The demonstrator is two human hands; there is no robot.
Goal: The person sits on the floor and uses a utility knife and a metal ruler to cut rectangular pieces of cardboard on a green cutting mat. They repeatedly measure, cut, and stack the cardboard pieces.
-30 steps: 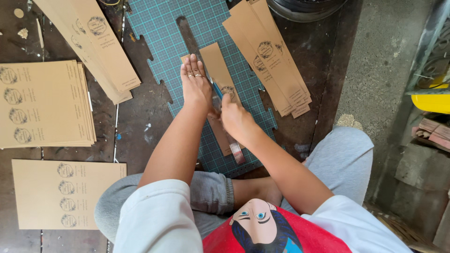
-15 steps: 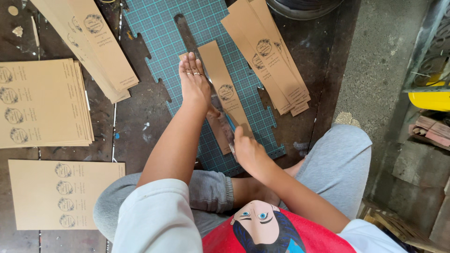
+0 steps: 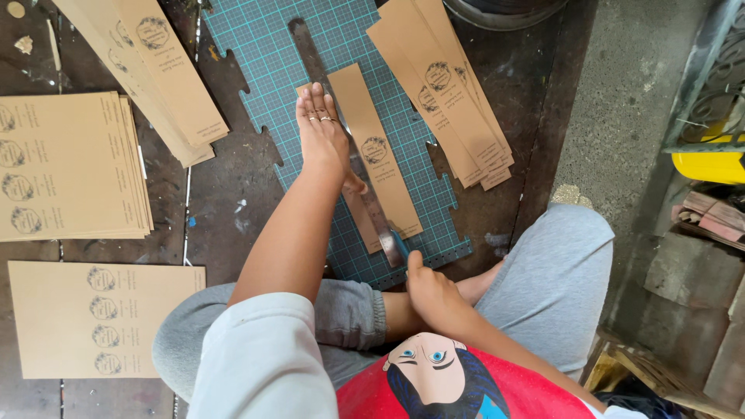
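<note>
Kraft-brown card strip lies on the green cutting mat, long edge against my steel ruler. A narrower brown piece shows on the ruler's other side, under my wrist.

My left hand is flat, fingers straight and together, palm pressing the ruler down at mid-length. It grips nothing, just pins.

My right hand is closed around a blue-handled knife, tip at the near end of the ruler, close to the mat's front edge. Blade itself too small to make out.

Progress, judging from the layout: the knife sits at the bottom of the strip, so this cut looks at or near its end. Cut strips sit in two places: a fanned stack right of the mat, another stack upper left on the dark floor. Left to do: a thick pile of uncut printed sheets on my left, plus a single uncut sheet by my knee. So roughly mid-run; I can't count sheets in the pile.
</note>
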